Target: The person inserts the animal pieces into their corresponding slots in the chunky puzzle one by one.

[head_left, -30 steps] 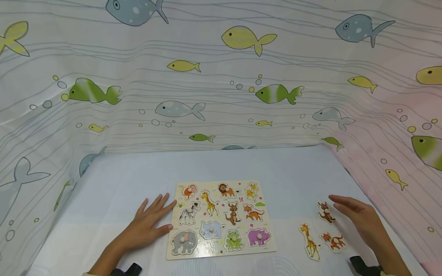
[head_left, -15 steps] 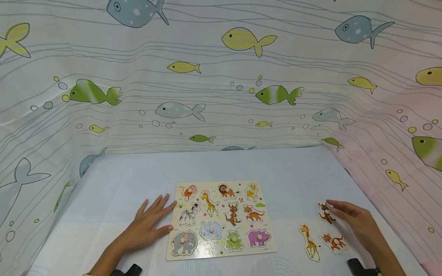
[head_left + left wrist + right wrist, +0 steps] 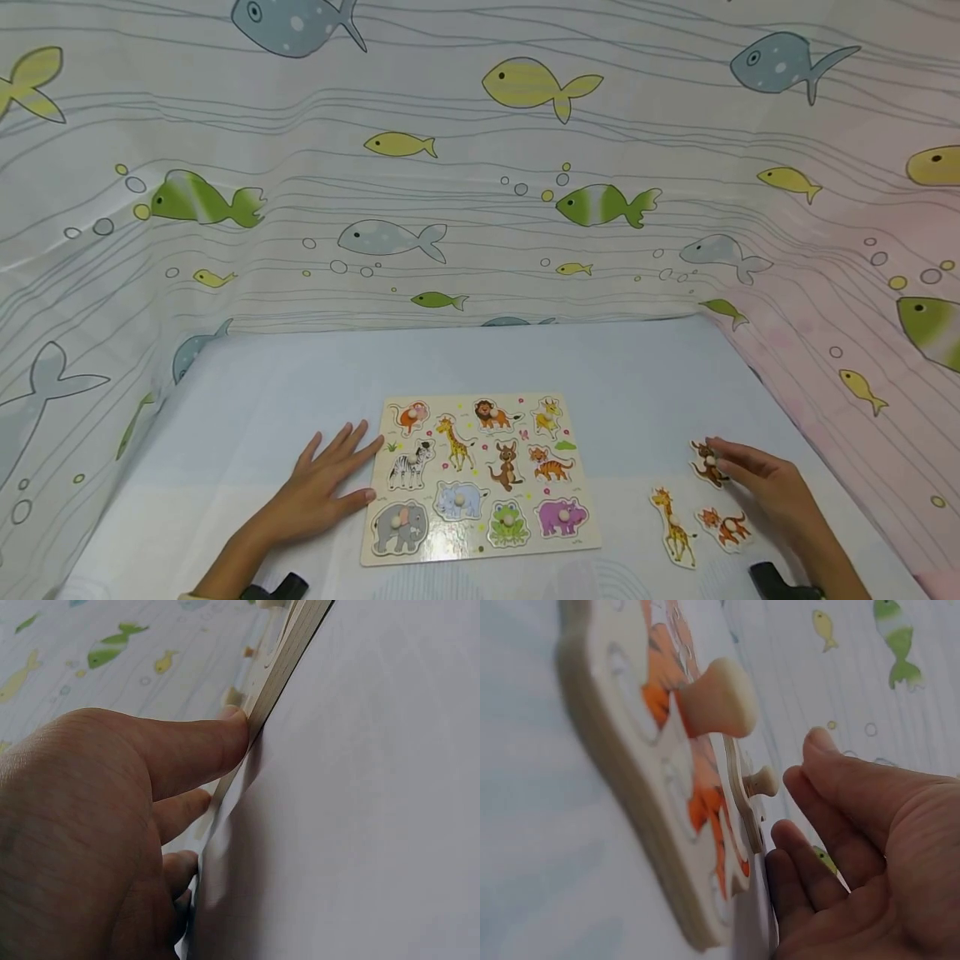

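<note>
A wooden animal peg puzzle board (image 3: 453, 543) lies on the table. My left hand (image 3: 318, 492) is spread flat at its left side, thumb and fingertips at the board's edge; the left wrist view has the thumb (image 3: 199, 750) against that edge. Over on the right, my right hand (image 3: 772, 492) reaches over a kangaroo piece (image 3: 702, 458), fingertips overlapping it in the head view. Seen from the right wrist, thumb and fingers are loosely bent beside that piece's wooden knob (image 3: 763, 781), with a gap between. A tiger piece (image 3: 723, 527) with its knob (image 3: 724, 697) lies nearer the wrist.
A giraffe piece (image 3: 672, 529) rests on the table between the board and the tiger piece. On the board sit several knobbed pieces, such as an elephant (image 3: 390, 533) and a hippo (image 3: 551, 521). A fish-patterned cloth (image 3: 465, 192) hangs behind the table.
My right hand has moved left and slightly nearer, from beside the kangaroo piece to over its right part. The left hand and the board have stayed put.
</note>
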Available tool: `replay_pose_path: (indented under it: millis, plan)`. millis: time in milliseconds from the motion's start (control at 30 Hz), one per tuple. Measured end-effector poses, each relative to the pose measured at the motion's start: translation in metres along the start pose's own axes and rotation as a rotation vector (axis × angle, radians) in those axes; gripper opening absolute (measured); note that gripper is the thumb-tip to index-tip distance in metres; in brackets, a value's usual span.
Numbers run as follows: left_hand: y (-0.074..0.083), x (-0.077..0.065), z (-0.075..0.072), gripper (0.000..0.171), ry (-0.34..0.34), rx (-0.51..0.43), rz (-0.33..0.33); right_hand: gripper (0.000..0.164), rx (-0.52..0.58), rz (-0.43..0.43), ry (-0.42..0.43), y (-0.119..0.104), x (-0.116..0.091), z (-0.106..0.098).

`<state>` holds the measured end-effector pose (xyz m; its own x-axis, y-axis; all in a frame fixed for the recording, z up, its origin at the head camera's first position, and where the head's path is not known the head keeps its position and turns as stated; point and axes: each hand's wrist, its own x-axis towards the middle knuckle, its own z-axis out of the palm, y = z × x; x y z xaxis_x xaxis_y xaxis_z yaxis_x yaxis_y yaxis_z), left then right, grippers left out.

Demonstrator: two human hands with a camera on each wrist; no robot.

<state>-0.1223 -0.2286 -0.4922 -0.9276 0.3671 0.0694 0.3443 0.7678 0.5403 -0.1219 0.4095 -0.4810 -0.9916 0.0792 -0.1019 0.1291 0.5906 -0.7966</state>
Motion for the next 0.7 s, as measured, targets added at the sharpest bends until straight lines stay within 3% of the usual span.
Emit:
replay_pose_path:
  millis: [300, 700]
  plan:
    - [0.0025, 0.0001, -0.0028, 0.069, 0.003, 0.002, 0.0, 0.051, -0.055, -0.036, -0.021, 0.007, 0.0022, 0.0028]
    - [0.0001, -0.0011, 0.0006, 0.069, -0.001, -0.006, 0.001, 0.053, -0.105, -0.014, -0.016, 0.0046, 0.0025, 0.0077]
